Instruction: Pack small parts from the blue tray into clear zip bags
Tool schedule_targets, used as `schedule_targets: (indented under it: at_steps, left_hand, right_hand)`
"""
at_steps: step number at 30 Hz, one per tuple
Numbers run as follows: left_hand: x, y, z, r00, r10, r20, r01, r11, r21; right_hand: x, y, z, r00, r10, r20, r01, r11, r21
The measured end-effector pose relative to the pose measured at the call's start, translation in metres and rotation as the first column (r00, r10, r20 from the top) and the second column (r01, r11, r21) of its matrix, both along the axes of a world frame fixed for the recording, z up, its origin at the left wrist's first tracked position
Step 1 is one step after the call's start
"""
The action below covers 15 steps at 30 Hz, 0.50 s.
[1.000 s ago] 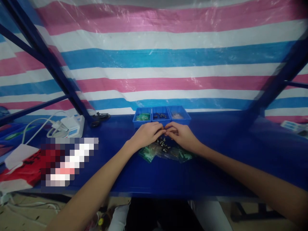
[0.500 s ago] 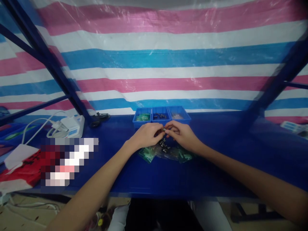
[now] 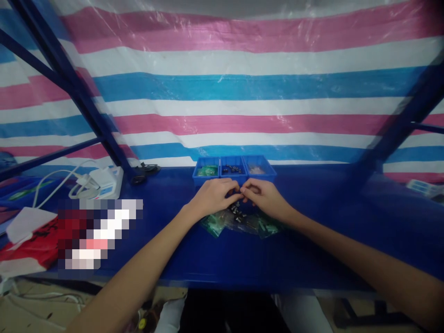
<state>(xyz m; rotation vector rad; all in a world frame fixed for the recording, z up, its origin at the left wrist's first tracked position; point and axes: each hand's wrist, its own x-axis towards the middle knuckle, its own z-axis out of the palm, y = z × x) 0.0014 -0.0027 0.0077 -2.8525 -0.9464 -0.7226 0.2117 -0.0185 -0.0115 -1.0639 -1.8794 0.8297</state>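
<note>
My left hand (image 3: 219, 195) and my right hand (image 3: 265, 194) meet fingertip to fingertip above the table, both in a pinch. Whatever sits between the fingertips is too small and covered to name. Just below them lies a loose pile of small black and silver metal parts (image 3: 237, 213), which look like screws. These rest on a clear plastic bag (image 3: 243, 226). A green-tinted bag (image 3: 214, 224) is on the left of the pile, under my left wrist, and another green-tinted bag (image 3: 266, 228) with pale pieces lies on the right, near my right wrist.
Behind my hands stand three joined blue bins: the left bin (image 3: 207, 171) holds green bags, the middle bin (image 3: 231, 169) dark metal parts, the right bin (image 3: 256, 170) pale pieces. A power strip (image 3: 110, 184) with white cables and a red bag (image 3: 38, 240) lie at left.
My fingertips have closed together, covering the small metallic piece that showed between them before. The whole view has shifted slightly; the pile and bins look the same.
</note>
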Motion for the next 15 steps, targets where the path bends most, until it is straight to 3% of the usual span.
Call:
schedule_targets:
  at_steps: [7,15]
  left_hand:
    - [0.001,0.001,-0.002,1.000,-0.019,-0.007,0.019,0.999,-0.026]
    - [0.002,-0.003,0.001,0.999,-0.018,-0.027,0.017,1.000,-0.014]
  right_hand:
    - [0.003,0.001,0.004,0.976,-0.016,0.218,-0.033,0.975,0.219]
    - [0.011,0.003,0.002,0.841,-0.145,0.522,-0.194,0.819,0.541]
